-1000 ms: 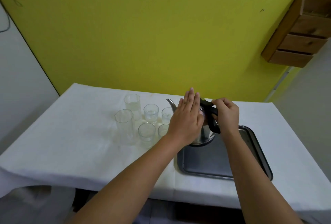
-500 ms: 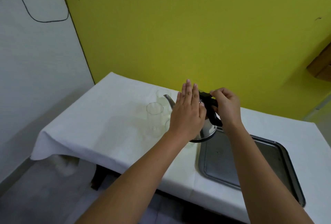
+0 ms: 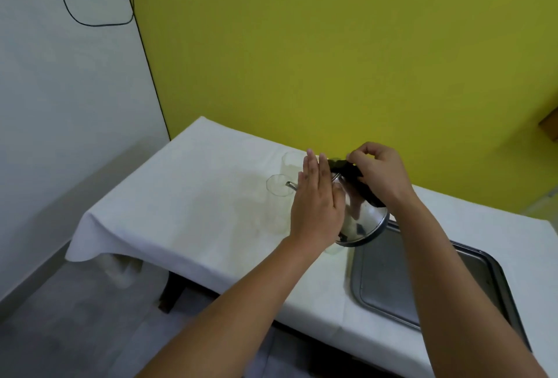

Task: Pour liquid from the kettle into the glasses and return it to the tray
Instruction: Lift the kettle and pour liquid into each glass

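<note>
A shiny steel kettle (image 3: 363,220) with a black handle is lifted and tilted to the left, its spout tip over the rim of a tall clear glass (image 3: 279,205). My right hand (image 3: 382,173) grips the black handle. My left hand (image 3: 318,202) lies flat, fingers straight and together, against the kettle's lid and side. A second tall glass (image 3: 291,163) stands behind. The other glasses are hidden behind my left hand, except the base of one (image 3: 333,249) below the kettle. The dark metal tray (image 3: 392,281) lies at the right, nothing on it.
The table wears a white cloth (image 3: 181,196) that hangs over its left edge. A yellow wall (image 3: 332,60) stands right behind the table and a white wall (image 3: 60,105) at the left. Grey floor (image 3: 60,332) lies beyond the table's left end.
The kettle has risen off the tray, moved left and tipped further, so its spout now reaches over the tall glass. Both hands went with it. The view has swung to the left.
</note>
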{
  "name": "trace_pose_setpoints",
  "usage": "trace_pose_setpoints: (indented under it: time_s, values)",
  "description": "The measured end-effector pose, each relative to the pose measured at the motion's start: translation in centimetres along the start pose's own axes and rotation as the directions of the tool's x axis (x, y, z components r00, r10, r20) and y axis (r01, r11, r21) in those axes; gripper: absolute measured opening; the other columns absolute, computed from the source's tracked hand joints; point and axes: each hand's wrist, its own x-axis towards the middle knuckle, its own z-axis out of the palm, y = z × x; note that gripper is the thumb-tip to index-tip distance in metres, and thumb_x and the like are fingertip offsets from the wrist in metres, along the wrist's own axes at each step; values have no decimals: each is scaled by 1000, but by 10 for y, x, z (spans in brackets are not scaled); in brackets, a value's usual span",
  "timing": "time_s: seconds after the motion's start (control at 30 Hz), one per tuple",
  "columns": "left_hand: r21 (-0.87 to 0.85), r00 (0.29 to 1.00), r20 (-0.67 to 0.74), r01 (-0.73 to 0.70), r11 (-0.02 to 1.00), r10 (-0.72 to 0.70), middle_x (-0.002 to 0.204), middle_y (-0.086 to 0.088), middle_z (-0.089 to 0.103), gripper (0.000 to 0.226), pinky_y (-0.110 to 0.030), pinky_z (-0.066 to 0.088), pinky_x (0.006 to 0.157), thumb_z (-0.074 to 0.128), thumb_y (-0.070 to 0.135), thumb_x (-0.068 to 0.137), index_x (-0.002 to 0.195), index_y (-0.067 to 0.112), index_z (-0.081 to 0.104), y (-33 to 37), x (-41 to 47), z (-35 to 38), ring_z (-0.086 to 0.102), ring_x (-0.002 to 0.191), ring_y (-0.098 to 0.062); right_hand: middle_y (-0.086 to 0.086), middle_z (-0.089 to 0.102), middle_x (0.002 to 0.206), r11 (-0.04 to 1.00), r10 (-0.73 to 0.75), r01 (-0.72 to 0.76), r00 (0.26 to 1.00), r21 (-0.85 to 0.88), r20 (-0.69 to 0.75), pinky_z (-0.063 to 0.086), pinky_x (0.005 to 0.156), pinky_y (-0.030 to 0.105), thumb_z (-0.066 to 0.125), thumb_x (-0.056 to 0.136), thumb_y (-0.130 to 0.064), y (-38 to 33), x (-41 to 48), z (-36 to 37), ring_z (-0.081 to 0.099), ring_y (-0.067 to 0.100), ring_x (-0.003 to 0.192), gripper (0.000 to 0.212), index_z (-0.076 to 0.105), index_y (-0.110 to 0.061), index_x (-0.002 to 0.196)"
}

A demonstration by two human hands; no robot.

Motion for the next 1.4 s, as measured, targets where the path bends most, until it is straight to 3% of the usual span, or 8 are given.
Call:
trace_pose_setpoints:
  time_s: [0.23, 0.5, 0.67, 0.83, 0.93, 1.1, 1.23, 1.4]
  values:
    - [-12, 999, -20, 29, 1000, -29, 159, -21, -12, 55, -39, 4, 124, 24, 15, 102, 149, -1, 1, -2, 0, -2, -9, 149, -27, 21, 73, 77, 988, -38, 39, 999, -146, 11, 57, 76, 54, 56, 71, -40, -20, 1, 5, 67, 41, 71, 21, 62, -19, 70]
    - [-117, 997, -65, 35, 993, -43, 160, -16, -11, 56, -37, 7, 124, 28, 17, 102, 150, 3, 2, 2, -4, -6, -6, 150, -23, 7, 66, 63, 973, -70, 92, 991, -210, 110, 57, 75, 51, 57, 69, -42, -29, 13, -1, 57, 25, 62, 22, 63, -20, 70]
    - [-63, 997, -70, 7, 998, -12, 160, -20, -6, 56, -38, 9, 124, 29, 16, 101, 149, 0, 5, 5, -1, -8, -3, 150, -27, 1, 62, 60, 970, -86, 109, 990, -216, 113, 56, 71, 49, 59, 67, -41, -30, 20, -5, 55, 23, 61, 21, 63, -20, 66]
    - [-38, 999, -34, 27, 999, -28, 160, -19, -8, 56, -34, 2, 124, 25, 17, 101, 149, 0, 2, 11, 1, -10, -7, 150, -26, 1, 64, 61, 966, -87, 107, 992, -234, 95, 51, 68, 39, 58, 67, -44, -26, 24, -7, 56, 24, 62, 22, 64, -22, 68]
    - [75, 999, 18, 34, 997, -35, 159, -22, -11, 55, -37, -2, 124, 10, 15, 98, 148, -4, 0, 13, 3, -7, -15, 148, -30, 3, 62, 62, 978, -79, 91, 994, -187, 73, 48, 66, 39, 61, 67, -43, -20, 24, -8, 54, 24, 61, 20, 64, -23, 69]
    - [149, 997, 63, 38, 988, -48, 159, -22, -13, 54, -36, -4, 123, 16, 17, 101, 149, -2, -1, 20, 5, -10, -16, 148, -29, 2, 59, 59, 982, -71, 79, 996, -172, 56, 44, 63, 37, 62, 68, -42, -14, 24, -10, 51, 22, 58, 22, 65, -20, 71]
    - [264, 992, 115, 20, 964, -52, 157, -27, -15, 51, -41, -7, 123, 9, 13, 100, 147, -6, 5, 20, 6, -11, -21, 145, -38, 2, 59, 58, 977, -78, 89, 995, -196, 64, 43, 63, 35, 61, 68, -43, -18, 26, -9, 51, 22, 57, 21, 65, -22, 70]
    - [166, 994, 98, 30, 986, -47, 159, -23, -12, 54, -36, -7, 123, 14, 15, 101, 148, -5, -4, 22, 9, -17, -19, 147, -31, 6, 62, 63, 974, -96, 108, 993, -197, 71, 45, 65, 37, 61, 67, -42, -23, 28, -8, 53, 24, 62, 22, 65, -21, 69]
